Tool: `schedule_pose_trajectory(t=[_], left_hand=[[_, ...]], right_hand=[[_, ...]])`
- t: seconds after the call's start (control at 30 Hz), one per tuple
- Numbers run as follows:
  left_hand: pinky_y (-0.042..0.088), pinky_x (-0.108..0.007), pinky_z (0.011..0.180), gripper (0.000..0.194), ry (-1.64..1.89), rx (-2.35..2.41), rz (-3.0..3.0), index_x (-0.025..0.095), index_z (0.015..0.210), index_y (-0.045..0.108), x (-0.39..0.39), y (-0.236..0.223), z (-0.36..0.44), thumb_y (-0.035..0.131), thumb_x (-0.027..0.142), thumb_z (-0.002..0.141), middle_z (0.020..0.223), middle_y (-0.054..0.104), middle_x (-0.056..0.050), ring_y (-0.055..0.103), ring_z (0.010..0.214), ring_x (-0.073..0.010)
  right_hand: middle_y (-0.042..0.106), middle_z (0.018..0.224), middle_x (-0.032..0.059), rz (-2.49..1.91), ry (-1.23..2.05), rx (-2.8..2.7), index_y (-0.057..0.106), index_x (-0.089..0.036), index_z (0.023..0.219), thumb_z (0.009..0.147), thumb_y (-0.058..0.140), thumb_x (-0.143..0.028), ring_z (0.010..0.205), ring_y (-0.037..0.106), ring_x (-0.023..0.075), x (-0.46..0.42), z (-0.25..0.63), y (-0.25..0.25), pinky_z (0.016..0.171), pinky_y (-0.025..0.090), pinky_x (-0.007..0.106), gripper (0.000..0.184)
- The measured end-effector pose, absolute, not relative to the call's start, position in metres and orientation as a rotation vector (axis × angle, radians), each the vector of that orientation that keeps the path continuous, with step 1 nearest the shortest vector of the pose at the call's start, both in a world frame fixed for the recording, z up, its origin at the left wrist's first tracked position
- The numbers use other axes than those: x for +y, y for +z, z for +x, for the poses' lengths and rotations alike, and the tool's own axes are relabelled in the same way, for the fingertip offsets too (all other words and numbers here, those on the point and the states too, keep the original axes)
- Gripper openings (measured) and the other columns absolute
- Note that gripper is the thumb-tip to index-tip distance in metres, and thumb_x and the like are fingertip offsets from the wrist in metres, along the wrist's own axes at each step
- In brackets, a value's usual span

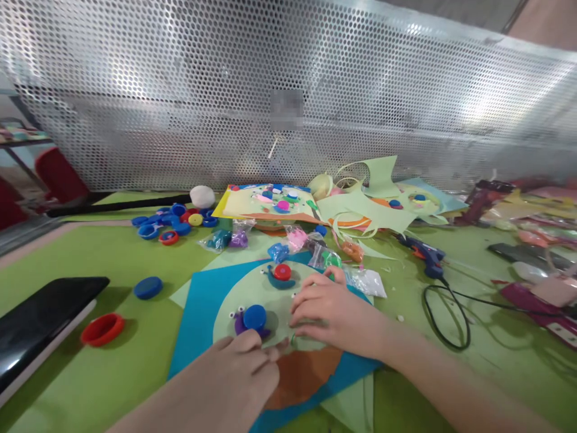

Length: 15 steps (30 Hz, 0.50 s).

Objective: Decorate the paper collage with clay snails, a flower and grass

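A blue sheet (198, 300) with a pale green oval (229, 288) and a brown patch (306, 376) lies in front of me. On the oval sit a purple clay snail with a blue bottle cap (255, 317) as its shell and a teal snail with a red cap (282, 272). My left hand (247, 367) rests at the oval's lower edge, fingers curled; whatever they hold is hidden. Over the oval's right side, my right hand (329, 310) spreads bent fingers on the paper, covering what lies beneath. A thin green strip (293, 339) shows between the hands.
Bagged clay (278, 251) lies behind the sheet, with decorated pictures (270, 201) and paper scraps (369, 207) beyond. Several caps (162, 222) sit at back left; a red ring (103, 329) and black device (40, 325) are nearer. A corded glue gun (426, 255) lies right.
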<state>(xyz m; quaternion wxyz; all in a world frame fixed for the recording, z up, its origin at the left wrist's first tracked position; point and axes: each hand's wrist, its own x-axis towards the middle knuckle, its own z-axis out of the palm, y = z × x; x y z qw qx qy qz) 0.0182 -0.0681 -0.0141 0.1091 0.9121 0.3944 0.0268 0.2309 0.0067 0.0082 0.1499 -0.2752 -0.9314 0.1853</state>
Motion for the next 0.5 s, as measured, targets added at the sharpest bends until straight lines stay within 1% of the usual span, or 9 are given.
schedule_pose_trajectory(t=[0.13,0.23,0.3,0.43,0.5], left_hand=[[0.037,-0.033,0.075,0.023,0.084,1.185,2.702,0.023,0.066,0.054,-0.07,-0.005,0.02,0.043,0.007,0.079,0.098,0.064,-0.001,0.051,0.088,-0.0216],[0.037,-0.033,0.077,0.026,0.061,1.2,2.699,0.022,0.065,0.052,-0.07,0.003,0.024,0.04,0.004,0.078,0.095,0.064,-0.001,0.051,0.088,-0.0212],[0.038,-0.034,0.077,0.026,0.039,1.199,2.7,0.022,0.064,0.052,-0.069,0.002,0.025,0.039,0.004,0.078,0.092,0.064,-0.001,0.05,0.088,-0.0216],[0.039,-0.036,0.077,0.022,0.063,1.154,2.724,0.023,0.068,0.057,-0.067,-0.012,0.026,0.042,0.014,0.082,0.086,0.065,-0.003,0.05,0.09,-0.0238],[0.039,-0.036,0.079,0.018,0.085,1.161,2.741,0.023,0.079,0.061,-0.066,-0.018,0.026,0.043,0.022,0.084,0.089,0.066,-0.003,0.051,0.091,-0.0243]], right_hand=[[0.066,0.096,0.0002,-0.811,0.496,-2.674,0.068,-0.02,0.086,0.083,0.062,-0.025,0.099,0.047,0.0185,0.006,0.231,0.01,0.088,0.032,0.035,0.008],[0.065,0.099,0.0004,-0.822,0.474,-2.683,0.068,-0.02,0.086,0.082,0.063,-0.024,0.102,0.046,0.0178,0.004,0.231,0.011,0.088,0.032,0.034,0.007],[0.065,0.1,0.0004,-0.839,0.457,-2.694,0.068,-0.021,0.087,0.083,0.062,-0.024,0.103,0.046,0.0176,0.004,0.231,0.012,0.089,0.031,0.035,0.008],[0.065,0.101,0.0001,-0.851,0.432,-2.682,0.067,-0.023,0.086,0.084,0.061,-0.025,0.104,0.046,0.0188,0.003,0.231,0.013,0.092,0.024,0.041,0.006],[0.065,0.102,0.0005,-0.839,0.442,-2.661,0.067,-0.023,0.084,0.084,0.061,-0.026,0.104,0.046,0.0197,0.003,0.231,0.012,0.091,0.023,0.041,0.006]])
